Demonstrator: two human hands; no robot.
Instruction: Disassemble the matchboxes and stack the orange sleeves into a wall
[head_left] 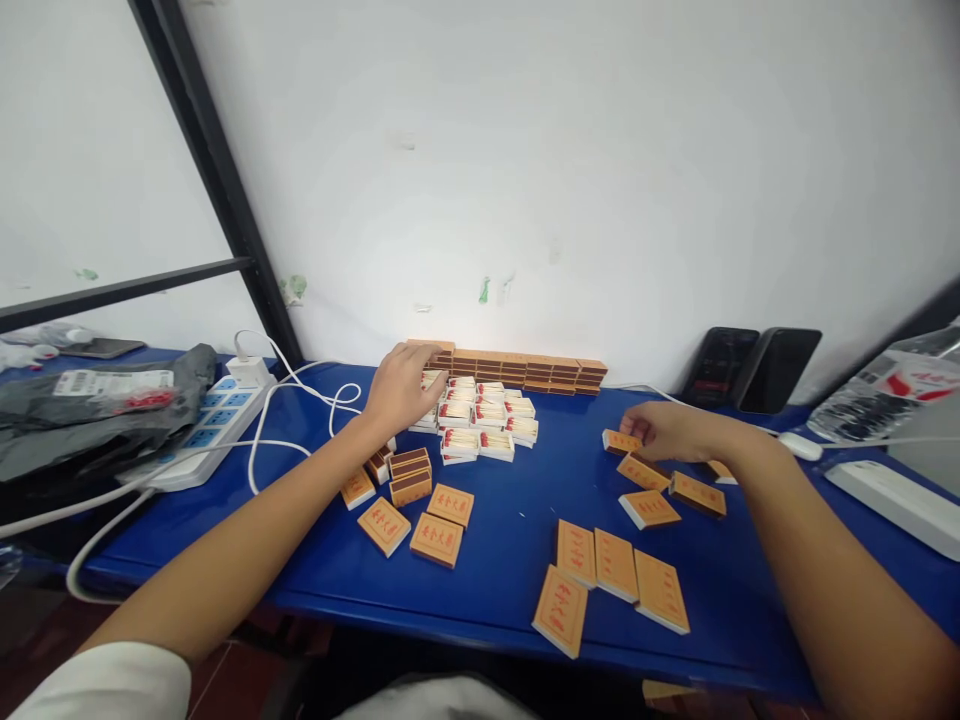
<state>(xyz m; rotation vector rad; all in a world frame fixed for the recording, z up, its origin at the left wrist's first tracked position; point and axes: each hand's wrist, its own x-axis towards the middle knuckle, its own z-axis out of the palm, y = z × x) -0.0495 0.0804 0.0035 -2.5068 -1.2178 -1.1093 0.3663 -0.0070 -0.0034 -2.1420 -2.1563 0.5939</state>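
My left hand (pixel 403 388) reaches to the left end of a low wall of stacked matchboxes (pixel 517 368), beside open match trays. Its fingers curve over the leftmost trays; what they hold, if anything, is hidden. In front of the wall, white trays full of red-tipped matches (pixel 480 412) are piled in layers. On the right, my right hand (pixel 656 432) has its fingertips closed on an orange matchbox (pixel 619 441). Several more matchboxes (pixel 649 508) lie below that hand.
Matchboxes (pixel 616 565) lie near the front edge, with others (pixel 437 540) at centre-left. A power strip (pixel 217 420) with white cables and a grey plastic bag (pixel 135 400) occupy the left. Two phones (pixel 772 370) lean at the back right, near a plastic bottle (pixel 885 390).
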